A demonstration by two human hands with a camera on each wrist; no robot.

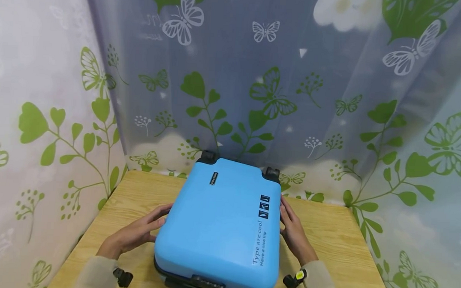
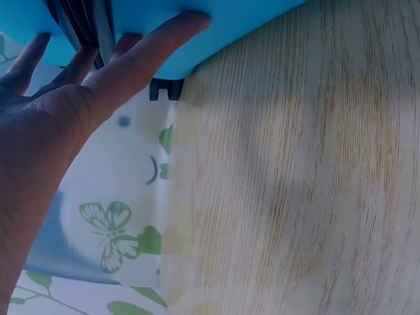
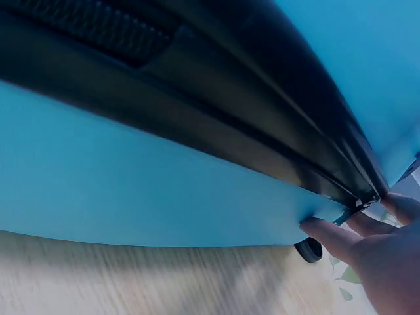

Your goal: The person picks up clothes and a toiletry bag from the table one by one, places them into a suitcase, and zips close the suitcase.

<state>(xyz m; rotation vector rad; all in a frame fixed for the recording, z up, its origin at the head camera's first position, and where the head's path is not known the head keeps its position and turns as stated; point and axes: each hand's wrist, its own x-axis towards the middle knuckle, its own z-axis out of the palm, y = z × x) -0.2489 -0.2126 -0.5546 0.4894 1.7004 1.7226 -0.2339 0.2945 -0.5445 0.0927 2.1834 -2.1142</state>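
Note:
A light blue hard-shell suitcase (image 1: 219, 216) lies flat on a wooden table, its two black wheels (image 1: 271, 174) at the far end. Black lettering and small dark squares run down its right part. My left hand (image 1: 139, 231) touches the left side; in the left wrist view its fingers (image 2: 141, 62) are spread against the shell and black seam. On the opposite side is my right hand (image 1: 295, 235). Its fingers (image 3: 331, 236) rest against the blue side near a corner in the right wrist view. Each hand's far fingertips are partly hidden by the case in the head view.
The wood-grain table (image 1: 328, 234) extends on both sides of the suitcase. A curtain (image 1: 233, 75) printed with leaves and butterflies stands close behind it and along both sides. A small black device (image 1: 123, 277) sits at the left wrist, another (image 1: 294, 280) at the right.

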